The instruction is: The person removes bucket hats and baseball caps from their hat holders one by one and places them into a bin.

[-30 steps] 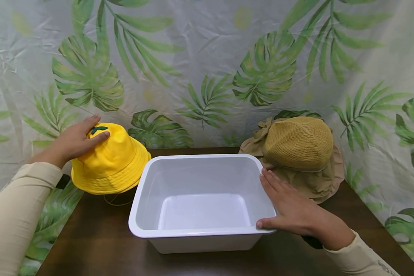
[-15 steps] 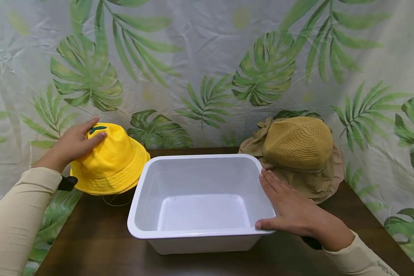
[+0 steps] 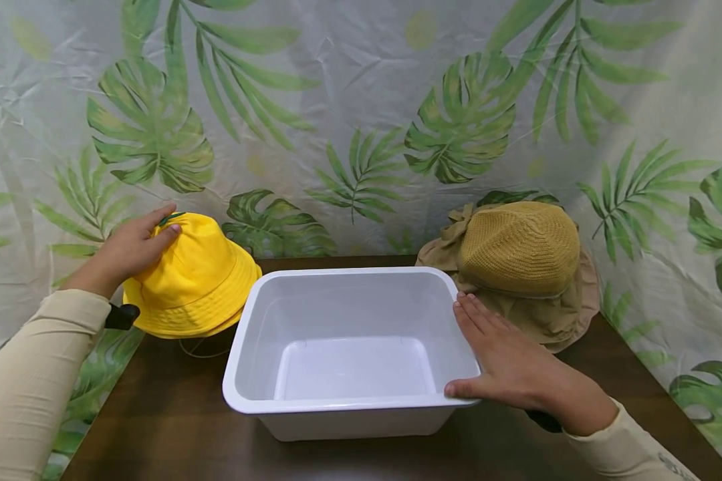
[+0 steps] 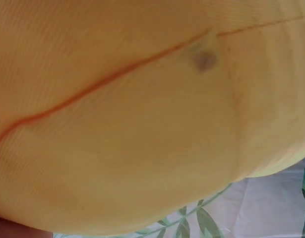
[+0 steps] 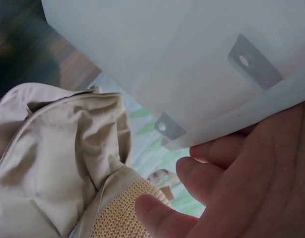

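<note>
At the left in the head view, my left hand (image 3: 129, 250) grips the crown of a yellow bucket hat (image 3: 198, 280), thumb and fingers to either side of the green leaf on its top. Yellow cloth with an orange seam fills most of the left wrist view. My right hand (image 3: 511, 361) rests on the right rim of a white plastic tub (image 3: 349, 405), fingers extended along it and thumb near the front corner. The tub holds nothing. From the right wrist camera, the fingertips (image 5: 199, 173) show right at the rim.
A tan woven hat (image 3: 517, 247) with a cloth brim and a bow sits behind my right hand. A thin wire stand (image 3: 204, 353) shows under the yellow hat. All stand on a dark wooden table (image 3: 174, 427) before a leaf-print curtain (image 3: 361, 80).
My left thumb has drawn in toward the fingers, and the hat's green leaf is bunched and more covered. The right hand and the tub stay in place.
</note>
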Tool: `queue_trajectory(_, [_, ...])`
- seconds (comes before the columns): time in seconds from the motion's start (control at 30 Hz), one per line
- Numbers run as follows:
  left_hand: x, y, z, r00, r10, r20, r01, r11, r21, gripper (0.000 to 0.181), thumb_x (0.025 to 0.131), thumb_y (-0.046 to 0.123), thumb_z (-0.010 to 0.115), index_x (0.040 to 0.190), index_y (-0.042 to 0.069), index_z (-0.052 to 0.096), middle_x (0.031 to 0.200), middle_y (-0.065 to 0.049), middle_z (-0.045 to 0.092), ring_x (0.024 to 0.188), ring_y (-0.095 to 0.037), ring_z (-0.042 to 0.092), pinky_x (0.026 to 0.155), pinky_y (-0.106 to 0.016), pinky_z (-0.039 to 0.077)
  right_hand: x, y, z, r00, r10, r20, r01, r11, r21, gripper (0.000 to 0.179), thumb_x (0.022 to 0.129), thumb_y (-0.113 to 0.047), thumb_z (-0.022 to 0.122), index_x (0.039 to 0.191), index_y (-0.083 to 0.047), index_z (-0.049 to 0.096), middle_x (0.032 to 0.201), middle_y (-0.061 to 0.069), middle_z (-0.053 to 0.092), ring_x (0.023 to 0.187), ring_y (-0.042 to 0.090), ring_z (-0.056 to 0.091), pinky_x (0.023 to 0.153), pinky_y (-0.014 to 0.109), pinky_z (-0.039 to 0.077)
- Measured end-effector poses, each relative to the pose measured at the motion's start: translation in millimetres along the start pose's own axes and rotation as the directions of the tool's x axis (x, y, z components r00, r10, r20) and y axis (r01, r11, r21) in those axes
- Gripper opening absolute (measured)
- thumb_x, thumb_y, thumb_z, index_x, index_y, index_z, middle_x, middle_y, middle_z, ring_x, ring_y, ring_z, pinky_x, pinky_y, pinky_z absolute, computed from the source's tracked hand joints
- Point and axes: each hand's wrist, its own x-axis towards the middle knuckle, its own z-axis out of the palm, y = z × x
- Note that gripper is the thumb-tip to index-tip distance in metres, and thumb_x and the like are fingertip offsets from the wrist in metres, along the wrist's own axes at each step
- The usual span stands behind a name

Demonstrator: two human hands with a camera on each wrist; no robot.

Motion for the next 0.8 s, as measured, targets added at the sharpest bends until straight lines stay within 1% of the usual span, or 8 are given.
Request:
queue_trajectory(0.13, [-0.2, 1.9, -2.0, 1.0, -0.009, 0.006, 0.009, 1.0, -0.025, 0.071, 0.105, 0.05, 0.027, 0.16, 0.009, 0.007, 0.154, -0.039, 0.017, 0.137, -0.06, 0.017, 0.105, -0.073, 0.02, 0.3, -0.4, -0.5, 1.0, 0.002, 0.001, -0.002, 1.0, 0.002, 0.116, 0.082, -0.075, 0.058, 0.155, 0.007, 0.019, 0.162, 0.023, 0.015, 0.148, 0.04, 0.014, 0.112, 0.06, 0.026])
queue_trajectory(0.27, [-0.3, 4.3, -4.8, 1.0, -0.006, 0.004, 0.006, 0.999, -0.045, 0.07, 0.106, 0.049, 0.025, 0.16, 0.009, 0.007, 0.153, -0.04, 0.018, 0.137, -0.06, 0.016, 0.106, -0.073, 0.019, 0.4, -0.6, -0.4, 1.0, 0.003, 0.002, -0.003, 1.0, 0.006, 0.116, 0.082, -0.076, 0.057, 0.154, 0.007, 0.02, 0.162, 0.023, 0.015, 0.148, 0.04, 0.015, 0.113, 0.06, 0.026])
queue_trajectory(0.5, [0.3, 8.5, -12.2, 1.0, 0.01, -0.029, -0.011, 0.999, -0.037, 0.068, 0.106, 0.046, 0.026, 0.16, 0.008, 0.01, 0.154, -0.038, 0.017, 0.139, -0.058, 0.015, 0.107, -0.072, 0.018, -0.7, -0.4, 0.2, 1.0, -0.003, -0.001, 0.003, 1.0, 0.013, 0.116, 0.082, -0.077, 0.056, 0.155, 0.006, 0.019, 0.162, 0.023, 0.014, 0.148, 0.04, 0.015, 0.112, 0.06, 0.027])
queue_trajectory(0.63, [0.1, 11.5, -16.3, 1.0, 0.009, -0.024, -0.01, 0.999, -0.046, 0.068, 0.106, 0.046, 0.026, 0.16, 0.009, 0.008, 0.155, -0.037, 0.015, 0.14, -0.057, 0.013, 0.108, -0.071, 0.017, -1.2, -0.3, 0.3, 1.0, -0.003, -0.001, 0.003, 1.0, 0.018, 0.115, 0.083, -0.076, 0.057, 0.155, 0.006, 0.019, 0.162, 0.022, 0.013, 0.148, 0.039, 0.015, 0.112, 0.06, 0.027])
queue_trajectory(0.8, [-0.1, 11.6, -19.6, 0.999, 0.017, -0.032, -0.019, 0.999, -0.046, 0.067, 0.106, 0.046, 0.025, 0.16, 0.009, 0.009, 0.155, -0.038, 0.016, 0.139, -0.058, 0.014, 0.107, -0.072, 0.018, -1.0, -0.3, 0.1, 1.0, -0.005, -0.003, 0.005, 1.0, 0.019, 0.115, 0.083, -0.074, 0.058, 0.155, 0.006, 0.019, 0.162, 0.022, 0.013, 0.148, 0.039, 0.015, 0.112, 0.059, 0.028])
